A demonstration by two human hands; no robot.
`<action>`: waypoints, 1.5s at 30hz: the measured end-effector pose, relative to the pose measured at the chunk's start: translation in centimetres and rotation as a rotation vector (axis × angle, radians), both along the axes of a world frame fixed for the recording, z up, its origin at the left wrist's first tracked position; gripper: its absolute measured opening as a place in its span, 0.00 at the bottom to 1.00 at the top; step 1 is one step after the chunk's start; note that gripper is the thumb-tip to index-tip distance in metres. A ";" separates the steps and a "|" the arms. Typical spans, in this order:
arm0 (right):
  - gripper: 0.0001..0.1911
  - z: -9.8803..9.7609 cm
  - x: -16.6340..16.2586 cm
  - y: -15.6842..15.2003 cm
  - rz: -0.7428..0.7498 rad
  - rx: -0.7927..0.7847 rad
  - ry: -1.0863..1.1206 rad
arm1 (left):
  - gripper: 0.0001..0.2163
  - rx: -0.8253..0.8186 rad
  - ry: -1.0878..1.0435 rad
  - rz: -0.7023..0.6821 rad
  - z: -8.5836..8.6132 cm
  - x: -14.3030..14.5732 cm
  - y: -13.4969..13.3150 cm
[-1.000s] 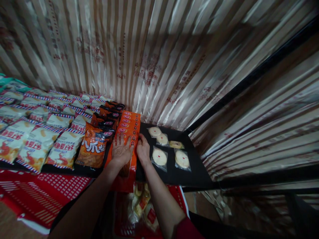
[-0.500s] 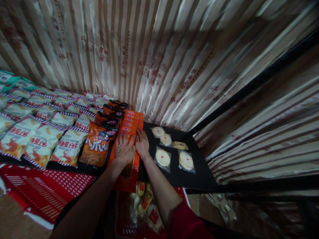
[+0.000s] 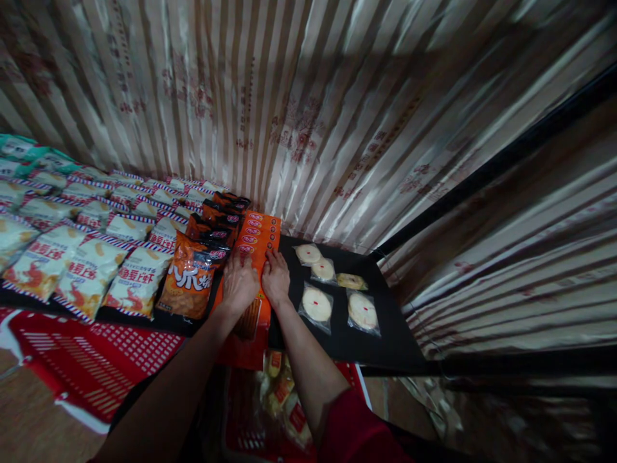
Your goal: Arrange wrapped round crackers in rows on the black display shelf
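Observation:
A long orange strip of joined snack packets (image 3: 254,239) lies on the black shelf (image 3: 390,341), its near end hanging over the front edge. My left hand (image 3: 240,285) rests flat on the strip with fingers stretched out. My right hand (image 3: 276,280) lies beside it, fingers flat on the strip's right edge. An orange snack bag (image 3: 189,285) lies just left of my left hand, with more orange bags behind it.
Several clear-wrapped round cakes (image 3: 315,304) lie on the shelf to the right of my hands. Rows of white shrimp-cracker bags (image 3: 89,270) fill the shelf to the left. Red baskets (image 3: 96,363) sit below the shelf; one holds loose snack packs (image 3: 279,392). Striped cloth hangs behind.
Both hands have slid a little farther up the orange strip toward the back of the shelf. The view has shifted slightly.

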State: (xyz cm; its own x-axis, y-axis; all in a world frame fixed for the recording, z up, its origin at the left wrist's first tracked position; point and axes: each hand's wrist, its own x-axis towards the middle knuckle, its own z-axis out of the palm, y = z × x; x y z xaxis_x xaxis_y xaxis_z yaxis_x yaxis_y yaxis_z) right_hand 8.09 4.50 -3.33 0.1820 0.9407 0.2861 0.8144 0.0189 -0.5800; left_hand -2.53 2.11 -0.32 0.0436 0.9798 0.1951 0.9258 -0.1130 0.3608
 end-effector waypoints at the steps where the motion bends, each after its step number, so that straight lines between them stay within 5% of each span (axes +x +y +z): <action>1: 0.21 0.0 0.0 0.0 0.000 -0.004 0.000 | 0.23 -0.008 -0.005 0.006 0.1 0.1 0.1; 23: 0.21 0.8 -0.3 -0.3 -0.037 -0.079 -0.034 | 0.23 -0.039 0.066 0.103 0.3 1.6 0.2; 45: 0.22 0.9 -0.1 -0.4 -0.034 -0.092 -0.063 | 0.22 0.033 0.049 0.059 -0.4 1.4 0.4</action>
State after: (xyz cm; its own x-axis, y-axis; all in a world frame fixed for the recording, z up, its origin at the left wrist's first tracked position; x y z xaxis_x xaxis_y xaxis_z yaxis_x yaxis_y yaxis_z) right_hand 7.96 4.09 -2.46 0.1985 0.9572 0.2104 0.8487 -0.0605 -0.5255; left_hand -1.09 2.48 -0.74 -0.0040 0.9740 0.2264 0.9477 -0.0685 0.3116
